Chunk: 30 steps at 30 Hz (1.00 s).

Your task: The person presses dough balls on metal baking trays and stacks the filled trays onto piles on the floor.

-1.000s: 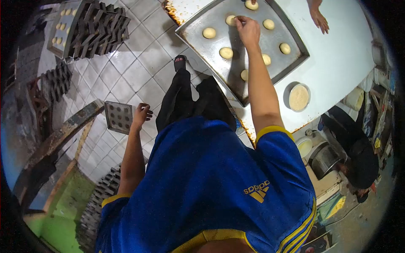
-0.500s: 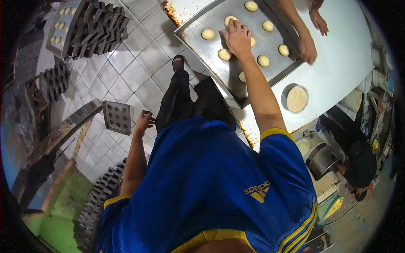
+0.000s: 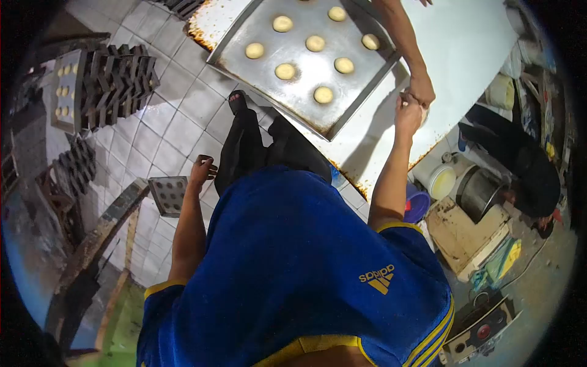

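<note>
Two poses: left hand [image 3: 202, 171] dangles, fingers loosely apart; right hand [image 3: 409, 117] reaches forward, grip unclear.

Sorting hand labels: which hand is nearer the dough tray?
Right: the right hand is over the table, beside the dough tray; the left hand hangs over the floor, farther away.

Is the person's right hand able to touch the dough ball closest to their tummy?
Probably yes: the right hand is near the big tray, and only the tray's rim seems to stand between it and that dough ball.
</note>
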Each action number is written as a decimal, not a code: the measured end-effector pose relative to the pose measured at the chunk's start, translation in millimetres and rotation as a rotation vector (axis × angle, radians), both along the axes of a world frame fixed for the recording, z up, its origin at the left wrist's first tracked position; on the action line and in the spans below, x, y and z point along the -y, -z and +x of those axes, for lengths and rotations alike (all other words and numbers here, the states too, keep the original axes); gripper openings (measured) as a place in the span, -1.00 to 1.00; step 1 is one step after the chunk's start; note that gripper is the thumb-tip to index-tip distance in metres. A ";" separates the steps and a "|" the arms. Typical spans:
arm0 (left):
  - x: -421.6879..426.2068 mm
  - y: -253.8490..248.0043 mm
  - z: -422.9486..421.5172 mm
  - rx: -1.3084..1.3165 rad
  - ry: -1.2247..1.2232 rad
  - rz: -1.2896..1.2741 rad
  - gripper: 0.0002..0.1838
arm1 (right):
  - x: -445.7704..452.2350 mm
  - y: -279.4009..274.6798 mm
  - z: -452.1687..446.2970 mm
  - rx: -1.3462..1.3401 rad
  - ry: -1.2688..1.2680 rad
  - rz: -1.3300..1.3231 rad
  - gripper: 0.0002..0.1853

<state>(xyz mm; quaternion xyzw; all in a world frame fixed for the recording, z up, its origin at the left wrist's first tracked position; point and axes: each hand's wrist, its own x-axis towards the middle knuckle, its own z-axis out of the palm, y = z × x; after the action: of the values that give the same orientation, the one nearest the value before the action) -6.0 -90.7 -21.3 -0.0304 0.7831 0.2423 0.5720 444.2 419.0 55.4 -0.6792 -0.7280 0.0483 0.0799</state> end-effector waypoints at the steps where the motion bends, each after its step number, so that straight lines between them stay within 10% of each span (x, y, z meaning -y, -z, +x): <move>1: -3.3 1.1 -2.9 0.000 0.013 -0.001 -0.70 | -2.4 3.4 6.1 0.000 0.013 -0.001 -0.74; 18: -10.6 -4.5 -12.9 0.001 0.023 0.033 -0.69 | -18.6 37.2 38.9 0.041 0.017 -0.130 -0.72; 30: 18.2 -9.4 2.1 -0.005 -0.084 0.038 -0.69 | -5.4 2.3 -108.8 -0.856 -0.211 -0.402 -0.65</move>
<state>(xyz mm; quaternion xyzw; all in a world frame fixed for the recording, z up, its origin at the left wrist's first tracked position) -3.9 -108.8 -11.9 -0.0520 0.7777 0.2809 0.5600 335.3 424.5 53.2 -0.5229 -0.6710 0.4707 0.2340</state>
